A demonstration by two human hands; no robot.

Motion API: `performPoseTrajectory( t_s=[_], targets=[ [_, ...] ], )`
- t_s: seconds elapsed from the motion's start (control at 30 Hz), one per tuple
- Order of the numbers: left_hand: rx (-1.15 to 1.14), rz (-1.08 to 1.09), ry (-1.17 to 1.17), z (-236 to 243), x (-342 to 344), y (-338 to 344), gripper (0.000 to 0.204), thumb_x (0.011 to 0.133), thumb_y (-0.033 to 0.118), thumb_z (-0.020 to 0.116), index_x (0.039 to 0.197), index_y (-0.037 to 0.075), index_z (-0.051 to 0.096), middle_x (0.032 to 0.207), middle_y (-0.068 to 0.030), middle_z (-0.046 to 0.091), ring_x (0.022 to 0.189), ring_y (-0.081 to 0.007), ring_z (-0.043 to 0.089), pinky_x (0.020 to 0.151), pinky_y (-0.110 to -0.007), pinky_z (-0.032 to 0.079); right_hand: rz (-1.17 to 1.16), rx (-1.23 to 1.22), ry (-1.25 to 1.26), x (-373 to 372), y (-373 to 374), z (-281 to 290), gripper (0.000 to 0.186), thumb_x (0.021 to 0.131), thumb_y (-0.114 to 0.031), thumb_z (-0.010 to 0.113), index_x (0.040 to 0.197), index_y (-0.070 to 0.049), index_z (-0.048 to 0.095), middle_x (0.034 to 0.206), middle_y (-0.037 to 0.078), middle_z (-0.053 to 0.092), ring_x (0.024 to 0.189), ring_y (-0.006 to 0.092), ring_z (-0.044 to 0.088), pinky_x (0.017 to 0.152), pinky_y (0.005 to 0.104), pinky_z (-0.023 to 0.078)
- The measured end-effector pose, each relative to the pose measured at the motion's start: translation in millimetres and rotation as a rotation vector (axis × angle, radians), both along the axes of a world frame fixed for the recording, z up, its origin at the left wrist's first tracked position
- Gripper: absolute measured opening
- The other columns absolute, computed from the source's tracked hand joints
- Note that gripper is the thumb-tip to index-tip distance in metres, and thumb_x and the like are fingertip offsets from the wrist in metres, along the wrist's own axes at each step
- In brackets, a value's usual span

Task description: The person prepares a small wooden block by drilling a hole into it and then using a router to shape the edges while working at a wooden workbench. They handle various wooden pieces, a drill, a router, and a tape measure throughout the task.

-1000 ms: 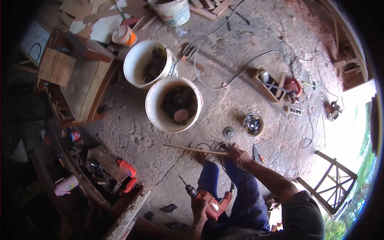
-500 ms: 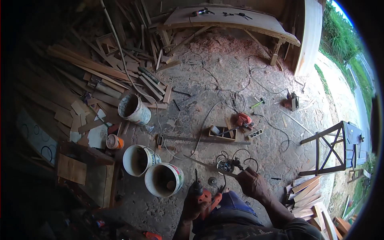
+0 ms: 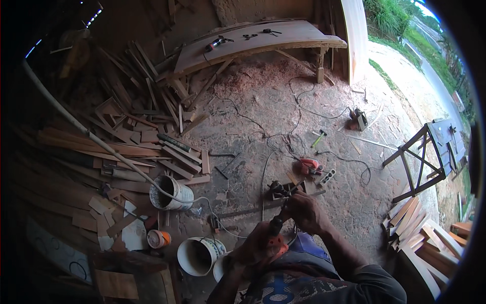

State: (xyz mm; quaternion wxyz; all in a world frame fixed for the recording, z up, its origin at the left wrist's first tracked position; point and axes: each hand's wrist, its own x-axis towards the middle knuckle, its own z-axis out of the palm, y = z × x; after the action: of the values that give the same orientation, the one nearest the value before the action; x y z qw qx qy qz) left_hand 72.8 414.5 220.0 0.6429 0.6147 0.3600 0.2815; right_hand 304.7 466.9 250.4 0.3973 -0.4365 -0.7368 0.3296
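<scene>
My left hand is wrapped round an orange-red power drill, held low in front of my body with its dark chuck toward the far side. Beside the chuck is my right hand, its fingers curled together. A thin dark piece sticks out beyond those fingers; whether it is the drill's bit or something in the hand cannot be made out. Just past the hands, a small wooden box with dark things in it lies on the floor, partly covered from sight.
White buckets stand left of me, another bucket farther off. Scrap timber fills the left side. A workbench is at the back. A red power tool, green-handled hammer and cables lie on the floor; a stool stands right.
My right hand has come in beside the drill's chuck, and the long flat strip near it no longer shows plainly. The drill has risen slightly. My view has shifted, so buckets sit lower.
</scene>
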Motion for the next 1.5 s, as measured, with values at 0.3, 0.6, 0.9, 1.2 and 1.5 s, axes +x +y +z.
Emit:
performPoseTrajectory(
  t_s=[0.3, 0.6, 0.9, 1.2, 1.5],
  targets=[
    [0.0, 0.402, -0.218, 23.3, -46.9, 114.9, 0.063, 0.083, 0.039, 0.076, 0.128, 0.002, 0.052, 0.105, -0.0052, 0.062, 0.096, -0.0141, 0.061, 0.086, -0.032, 0.051, -0.622, -0.148, 0.683, -9.5, 67.9, 14.5, 0.034, 0.102, -0.02, 0.054, 0.132, -0.003, 0.054, 0.101, 0.006, 0.067, 0.078, 0.0077, 0.057, 0.067, 0.0248, 0.045],
    [0.131, 1.059, -0.357, -13.3, -213.1, 217.8, 0.063, 0.091, 0.046, 0.061, 0.137, 0.006, 0.046, 0.121, -0.0127, 0.057, 0.111, -0.0276, 0.058, 0.093, -0.043, 0.05, -0.759, -0.385, 1.097, -17.2, 172.6, -98.2, 0.033, 0.098, -0.023, 0.063, 0.125, -0.005, 0.061, 0.099, -0.001, 0.064, 0.068, 0.0032, 0.048, 0.056, 0.0222, 0.041],
    [0.102, 1.638, -0.107, 26.4, -204.7, 404.1, 0.054, 0.093, 0.05, 0.058, 0.124, 0.006, 0.052, 0.108, -0.0118, 0.059, 0.102, -0.0267, 0.06, 0.084, -0.044, 0.052, -0.791, -0.725, 1.136, -56.5, 366.6, -225.1, 0.025, 0.101, -0.032, 0.057, 0.1, -0.007, 0.059, 0.071, -0.005, 0.046, 0.062, 0.0064, 0.042, 0.056, 0.0254, 0.037],
    [0.093, 1.183, 0.253, 16.4, -175.9, 639.2, 0.036, 0.095, 0.037, 0.06, 0.111, 0.005, 0.056, 0.1, -0.0093, 0.059, 0.092, -0.027, 0.06, 0.082, -0.039, 0.052, -0.991, -0.823, 1.25, -65.0, 487.7, -254.3, 0.035, 0.101, -0.037, 0.054, 0.111, -0.004, 0.055, 0.089, 0.005, 0.058, 0.079, 0.0144, 0.057, 0.073, 0.0301, 0.046],
    [-0.026, 0.653, 0.426, 8.3, -81.2, 789.3, 0.033, 0.095, 0.04, 0.058, 0.102, 0.008, 0.055, 0.089, -0.0045, 0.056, 0.08, -0.0218, 0.058, 0.073, -0.036, 0.052, -1.313, -0.962, 1.709, -59.7, 490.9, -318.5, 0.026, 0.104, -0.03, 0.05, 0.114, -0.006, 0.052, 0.086, 0.007, 0.061, 0.068, 0.0166, 0.061, 0.066, 0.0376, 0.057]
  ],
)
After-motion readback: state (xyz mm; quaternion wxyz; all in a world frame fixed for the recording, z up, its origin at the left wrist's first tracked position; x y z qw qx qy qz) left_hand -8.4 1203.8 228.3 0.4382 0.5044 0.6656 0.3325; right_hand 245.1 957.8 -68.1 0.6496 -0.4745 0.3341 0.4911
